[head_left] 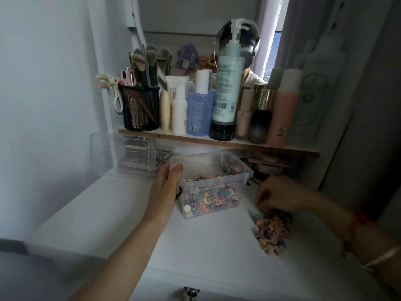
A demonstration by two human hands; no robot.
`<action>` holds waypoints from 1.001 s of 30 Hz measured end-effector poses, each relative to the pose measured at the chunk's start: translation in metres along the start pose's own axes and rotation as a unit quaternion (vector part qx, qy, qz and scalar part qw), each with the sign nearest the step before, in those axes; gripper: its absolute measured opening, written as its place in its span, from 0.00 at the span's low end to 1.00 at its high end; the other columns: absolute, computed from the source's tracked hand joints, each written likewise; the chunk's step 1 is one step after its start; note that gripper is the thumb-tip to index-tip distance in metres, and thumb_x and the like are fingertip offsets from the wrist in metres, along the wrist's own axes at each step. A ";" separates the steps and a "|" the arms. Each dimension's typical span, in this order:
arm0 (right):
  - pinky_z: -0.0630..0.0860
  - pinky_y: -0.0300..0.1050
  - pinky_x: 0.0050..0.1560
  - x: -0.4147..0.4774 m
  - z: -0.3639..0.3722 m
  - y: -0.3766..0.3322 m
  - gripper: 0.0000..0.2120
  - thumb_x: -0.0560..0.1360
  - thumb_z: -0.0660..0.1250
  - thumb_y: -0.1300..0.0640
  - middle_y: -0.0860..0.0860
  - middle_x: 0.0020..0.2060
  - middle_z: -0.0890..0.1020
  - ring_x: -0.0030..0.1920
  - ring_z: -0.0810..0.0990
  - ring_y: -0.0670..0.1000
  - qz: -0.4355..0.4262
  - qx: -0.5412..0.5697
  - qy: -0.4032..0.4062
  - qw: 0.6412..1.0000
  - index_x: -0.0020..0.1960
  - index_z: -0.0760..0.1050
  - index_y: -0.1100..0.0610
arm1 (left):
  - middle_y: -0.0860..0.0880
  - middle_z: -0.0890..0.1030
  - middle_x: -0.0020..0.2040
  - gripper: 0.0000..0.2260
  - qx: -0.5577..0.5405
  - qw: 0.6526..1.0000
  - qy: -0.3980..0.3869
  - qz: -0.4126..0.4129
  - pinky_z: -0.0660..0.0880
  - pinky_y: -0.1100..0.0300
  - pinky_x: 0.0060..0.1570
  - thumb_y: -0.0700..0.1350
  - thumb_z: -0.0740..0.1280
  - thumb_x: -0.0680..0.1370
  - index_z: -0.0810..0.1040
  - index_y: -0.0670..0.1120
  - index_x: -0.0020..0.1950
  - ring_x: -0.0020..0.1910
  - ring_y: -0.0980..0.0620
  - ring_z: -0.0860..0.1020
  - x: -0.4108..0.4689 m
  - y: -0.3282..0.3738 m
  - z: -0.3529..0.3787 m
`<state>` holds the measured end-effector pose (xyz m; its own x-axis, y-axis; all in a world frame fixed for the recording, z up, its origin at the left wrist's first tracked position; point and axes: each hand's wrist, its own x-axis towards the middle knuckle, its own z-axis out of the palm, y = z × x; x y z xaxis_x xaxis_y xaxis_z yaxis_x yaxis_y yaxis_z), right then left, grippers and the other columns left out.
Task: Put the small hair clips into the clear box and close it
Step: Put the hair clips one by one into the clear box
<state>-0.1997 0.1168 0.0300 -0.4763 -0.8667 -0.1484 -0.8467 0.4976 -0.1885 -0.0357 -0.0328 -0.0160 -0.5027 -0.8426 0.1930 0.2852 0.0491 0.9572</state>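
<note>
The clear box (240,168) stands open in the middle of the white table, partly filled with many small colourful hair clips (213,196). My left hand (167,185) grips the box's left near corner, thumb on the rim. A clear plastic bag of more hair clips (271,230) lies on the table to the right of the box. My right hand (280,193) is blurred and pinches the top of this bag. I see no lid on the box.
A clear organiser (123,155) stands left behind the box. The shelf (217,142) above carries bottles, a pump bottle (227,83) and a black mesh cup of brushes (141,107). A drawer knob (191,292) sits at the near table edge.
</note>
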 end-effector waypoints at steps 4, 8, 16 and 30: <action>0.68 0.26 0.35 0.000 -0.021 -0.004 0.05 0.73 0.67 0.61 0.46 0.42 0.81 0.41 0.75 0.41 -0.007 0.106 0.179 0.978 0.44 0.81 0.53 | 0.52 0.77 0.47 0.06 -0.003 1.000 0.001 -0.001 0.69 0.77 0.29 0.46 0.58 0.80 0.74 0.51 0.52 0.42 0.59 0.75 0.000 0.000 0.000; 0.72 0.28 0.40 0.001 -0.042 -0.025 0.05 0.72 0.68 0.62 0.49 0.39 0.80 0.41 0.77 0.45 -0.065 0.370 0.256 0.890 0.40 0.77 0.53 | 0.51 0.77 0.49 0.07 -0.003 1.000 0.005 -0.005 0.69 0.77 0.28 0.46 0.58 0.80 0.74 0.51 0.54 0.43 0.59 0.75 0.001 0.000 0.000; 0.69 0.35 0.47 0.003 -0.028 -0.001 0.11 0.73 0.63 0.68 0.51 0.48 0.80 0.52 0.77 0.48 0.010 0.158 0.195 0.968 0.50 0.80 0.58 | 0.51 0.77 0.49 0.08 0.000 1.000 0.004 -0.006 0.69 0.77 0.28 0.46 0.57 0.80 0.74 0.49 0.56 0.43 0.59 0.75 0.001 0.000 -0.001; 0.69 0.34 0.40 0.001 -0.004 0.043 0.16 0.71 0.60 0.71 0.54 0.53 0.80 0.57 0.77 0.54 0.110 0.044 0.077 0.990 0.56 0.78 0.62 | 0.52 0.77 0.45 0.07 0.008 1.000 0.008 -0.004 0.69 0.76 0.27 0.45 0.57 0.80 0.74 0.49 0.54 0.40 0.58 0.75 0.000 0.000 0.001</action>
<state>-0.2373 0.1367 0.0254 -0.6833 -0.7286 -0.0477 -0.6974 0.6706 -0.2530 -0.0368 -0.0323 -0.0158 -0.4910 -0.8519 0.1823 0.2685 0.0511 0.9619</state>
